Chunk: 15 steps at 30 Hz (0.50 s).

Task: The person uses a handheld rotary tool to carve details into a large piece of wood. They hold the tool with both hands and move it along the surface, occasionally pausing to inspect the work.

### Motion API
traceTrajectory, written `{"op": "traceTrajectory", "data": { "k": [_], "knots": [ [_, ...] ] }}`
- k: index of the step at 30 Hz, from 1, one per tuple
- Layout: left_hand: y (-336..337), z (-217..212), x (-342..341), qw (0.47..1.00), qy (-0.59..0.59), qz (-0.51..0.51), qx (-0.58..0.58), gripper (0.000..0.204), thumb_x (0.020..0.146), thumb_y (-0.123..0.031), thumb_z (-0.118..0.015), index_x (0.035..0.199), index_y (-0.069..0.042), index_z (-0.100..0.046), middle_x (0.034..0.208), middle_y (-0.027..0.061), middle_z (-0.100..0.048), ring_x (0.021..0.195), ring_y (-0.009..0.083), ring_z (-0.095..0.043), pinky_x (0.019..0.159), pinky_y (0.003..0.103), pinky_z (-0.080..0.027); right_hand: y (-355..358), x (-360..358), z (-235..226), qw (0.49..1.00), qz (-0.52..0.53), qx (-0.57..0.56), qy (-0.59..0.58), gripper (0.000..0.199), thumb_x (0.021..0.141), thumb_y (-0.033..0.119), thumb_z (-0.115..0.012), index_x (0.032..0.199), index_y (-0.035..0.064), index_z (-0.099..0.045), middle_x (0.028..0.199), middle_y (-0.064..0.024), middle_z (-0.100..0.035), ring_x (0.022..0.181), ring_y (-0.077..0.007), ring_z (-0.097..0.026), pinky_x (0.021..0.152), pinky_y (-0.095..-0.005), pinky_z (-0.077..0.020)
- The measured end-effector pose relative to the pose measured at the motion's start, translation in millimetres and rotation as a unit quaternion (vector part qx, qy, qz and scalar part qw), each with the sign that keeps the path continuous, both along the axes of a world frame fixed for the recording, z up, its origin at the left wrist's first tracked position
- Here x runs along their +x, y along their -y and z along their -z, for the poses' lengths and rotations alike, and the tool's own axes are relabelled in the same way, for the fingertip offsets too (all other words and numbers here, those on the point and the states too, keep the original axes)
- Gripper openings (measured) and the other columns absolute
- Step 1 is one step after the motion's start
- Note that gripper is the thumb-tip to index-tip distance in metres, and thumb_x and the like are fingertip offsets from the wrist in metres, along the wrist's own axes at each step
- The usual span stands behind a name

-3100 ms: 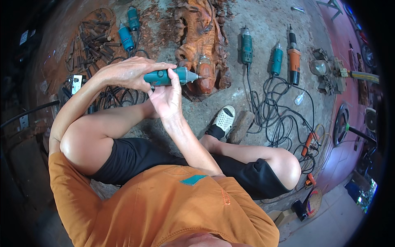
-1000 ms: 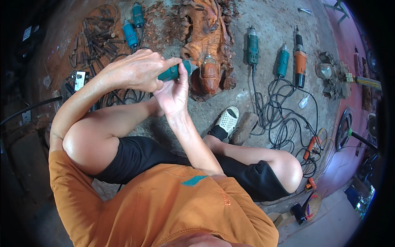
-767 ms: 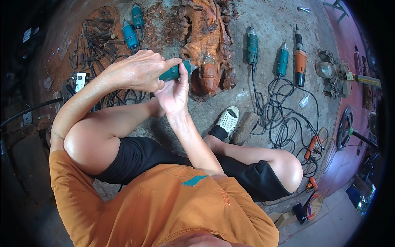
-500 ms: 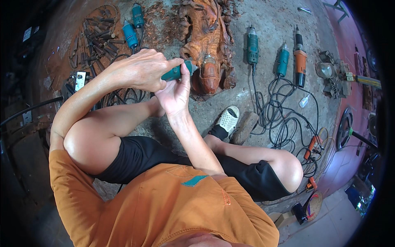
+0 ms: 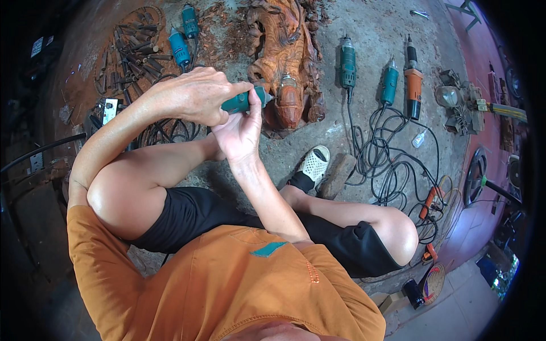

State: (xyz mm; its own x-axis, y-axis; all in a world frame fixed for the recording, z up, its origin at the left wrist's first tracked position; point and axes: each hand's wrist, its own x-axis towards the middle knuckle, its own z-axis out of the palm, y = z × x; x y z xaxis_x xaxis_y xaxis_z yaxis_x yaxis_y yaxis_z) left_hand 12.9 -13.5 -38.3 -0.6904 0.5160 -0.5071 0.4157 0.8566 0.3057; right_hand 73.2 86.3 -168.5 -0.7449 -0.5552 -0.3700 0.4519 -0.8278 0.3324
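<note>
Beside knobbly, glossy brown wood carving [image 5: 280,57]: left hand [image 5: 194,98], right hand [image 5: 239,135] both gripping smooth, cylindrical green power tool [image 5: 236,103].

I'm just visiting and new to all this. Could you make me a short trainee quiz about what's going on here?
1. What are the left hand and right hand holding together?
2. True or false: the orange tool lies to the right of the wooden carving.
3. How many teal tools lie to the right of that carving?
A) one
B) two
C) five

Key:
1. A teal power tool.
2. True.
3. B.
</note>
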Motion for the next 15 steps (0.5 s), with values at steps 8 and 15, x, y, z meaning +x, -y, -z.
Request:
{"op": "traceTrajectory", "data": {
  "k": [8,15],
  "knots": [
    [0,-7,-1,0.999,0.038,-0.019,-0.004,0.069,0.064,-0.012,-0.063,0.132,-0.002,-0.053,0.07,0.0236,-0.064,0.064,0.0378,-0.064,0.061,0.045,-0.051,2,3,-4,1.0,0.005,0.016,-0.006,0.037,0.091,0.039,-0.063,0.118,0.0137,-0.058,0.123,-0.0038,-0.062,0.119,-0.023,-0.054,0.105,-0.0428,-0.0398],
    [11,-3,0,0.999,0.045,-0.025,0.008,0.07,0.065,-0.014,-0.063,0.132,-0.003,-0.053,0.076,0.0235,-0.066,0.069,0.0376,-0.065,0.065,0.046,-0.05,4,6,-10,1.0,-0.02,0.017,-0.005,0.041,0.09,0.041,-0.064,0.119,0.0139,-0.057,0.125,-0.0042,-0.061,0.12,-0.024,-0.054,0.103,-0.0436,-0.0401]
  ]
}}
